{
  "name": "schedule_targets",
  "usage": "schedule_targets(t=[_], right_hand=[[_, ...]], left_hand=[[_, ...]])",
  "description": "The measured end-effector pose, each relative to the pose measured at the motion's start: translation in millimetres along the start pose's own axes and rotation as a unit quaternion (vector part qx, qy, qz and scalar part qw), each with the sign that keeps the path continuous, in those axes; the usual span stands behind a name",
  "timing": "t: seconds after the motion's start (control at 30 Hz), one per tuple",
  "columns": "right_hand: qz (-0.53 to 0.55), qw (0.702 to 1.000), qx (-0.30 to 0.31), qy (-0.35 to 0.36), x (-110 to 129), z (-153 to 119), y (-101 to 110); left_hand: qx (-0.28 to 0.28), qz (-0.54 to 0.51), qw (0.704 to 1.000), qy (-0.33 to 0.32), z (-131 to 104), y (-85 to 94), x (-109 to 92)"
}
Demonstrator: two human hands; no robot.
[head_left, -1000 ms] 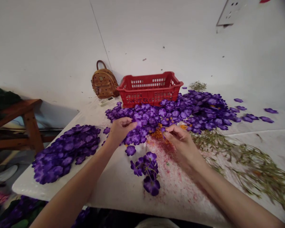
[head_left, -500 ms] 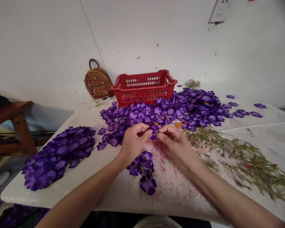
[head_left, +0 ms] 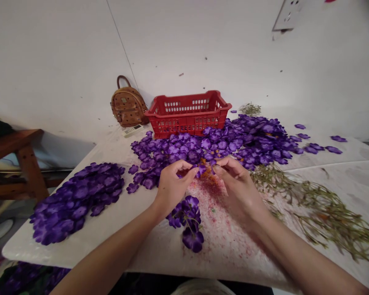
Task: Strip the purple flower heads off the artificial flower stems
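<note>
My left hand [head_left: 175, 180] pinches a purple artificial flower petal [head_left: 201, 170] between thumb and fingers, above the middle of the table. Just to its right, my right hand [head_left: 235, 178] has thumb and forefinger pressed together. What lies in that pinch is too small to make out, though purple shows beside the fingertips. Below the left wrist lies a stem with several purple blossoms [head_left: 192, 239]. Behind both hands spreads a loose heap of purple petals [head_left: 255, 135], with small orange flower centres [head_left: 209, 157] at its near edge.
A red plastic basket [head_left: 187, 123] stands behind the heap, with a brown backpack [head_left: 129, 107] and a remote control [head_left: 133, 130] beside it. More purple petals [head_left: 80, 196] are piled at left. Green artificial stems [head_left: 329, 205] lie at right. Pink specks dot the white table [head_left: 141, 254].
My right hand has moved slightly right, away from the petal, widening the gap between the hands. My left hand keeps its pinch. The view has shifted a little.
</note>
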State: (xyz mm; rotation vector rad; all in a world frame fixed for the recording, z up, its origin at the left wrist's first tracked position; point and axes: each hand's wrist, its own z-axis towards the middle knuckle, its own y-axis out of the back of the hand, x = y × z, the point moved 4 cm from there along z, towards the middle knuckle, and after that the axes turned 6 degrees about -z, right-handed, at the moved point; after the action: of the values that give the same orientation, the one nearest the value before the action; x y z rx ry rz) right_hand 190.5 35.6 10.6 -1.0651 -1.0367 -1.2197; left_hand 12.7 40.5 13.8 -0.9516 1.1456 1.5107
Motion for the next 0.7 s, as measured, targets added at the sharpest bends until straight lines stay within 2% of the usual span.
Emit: schedule_targets(t=[0.17, 0.3, 0.5, 0.7], right_hand=[[-0.017, 0.998, 0.06, 0.001, -2.5, 0.3, -6.4], [-0.088, 0.994, 0.058, 0.019, -7.3, 4.0, -4.8], [-0.173, 0.98, 0.061, 0.072, 2.6, 4.4, -8.3], [-0.176, 0.979, 0.061, 0.077, 2.2, 0.9, -11.8]], left_hand=[[0.04, -0.068, 0.995, 0.058, 1.9, -3.7, 2.4], [0.05, -0.117, 0.987, 0.098, -0.5, -6.9, 4.2], [0.047, -0.201, 0.966, 0.153, -3.6, -9.6, 3.8], [0.079, -0.269, 0.94, 0.196, -6.1, -13.3, 7.8]])
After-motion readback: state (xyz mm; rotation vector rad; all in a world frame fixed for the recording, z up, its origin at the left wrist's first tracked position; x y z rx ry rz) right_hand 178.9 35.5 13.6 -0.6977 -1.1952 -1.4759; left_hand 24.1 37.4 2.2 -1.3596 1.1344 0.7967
